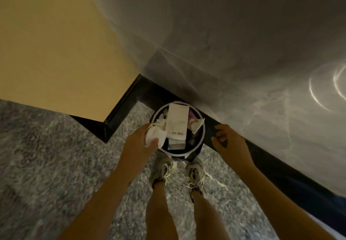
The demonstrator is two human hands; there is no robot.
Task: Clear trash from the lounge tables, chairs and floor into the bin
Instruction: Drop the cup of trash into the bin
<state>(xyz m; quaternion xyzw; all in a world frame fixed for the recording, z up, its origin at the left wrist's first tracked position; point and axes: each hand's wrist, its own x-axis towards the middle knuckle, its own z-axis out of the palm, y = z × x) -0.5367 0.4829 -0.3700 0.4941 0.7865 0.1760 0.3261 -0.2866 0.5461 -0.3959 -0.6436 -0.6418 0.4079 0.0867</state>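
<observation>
1. The floor (pixel 56 155) is grey and speckled, and somewhat blurred in the picture.
2. A yellow wall (pixel 56 43) stands on the left and a grey wall (pixel 224 33) with a stone-like pattern on the right. They meet in a corner.
3. A black baseboard (pixel 127 99) runs along the bottom of both walls.
4. The bin (pixel 179 153) is round and dark with a white rim. It stands on the floor in the corner, against the baseboard and just in front of the person's shoes (pixel 164 170).
5. Inside the bin a long white box (pixel 177 121) with a barcode lies on top. Crumpled paper (pixel 196 126) sits beside it on the right, and something pink (pixel 192 115) shows behind it; I cannot tell what it is.
6. The left hand (pixel 138 140) is over the left rim of the bin. Its thumb and fingers pinch a crumpled napkin (pixel 155 135), which hangs above the opening.
7. The right hand (pixel 228 140) is to the right of the bin, in front of the baseboard. Its fingers are loosely curled and it holds nothing.
</observation>
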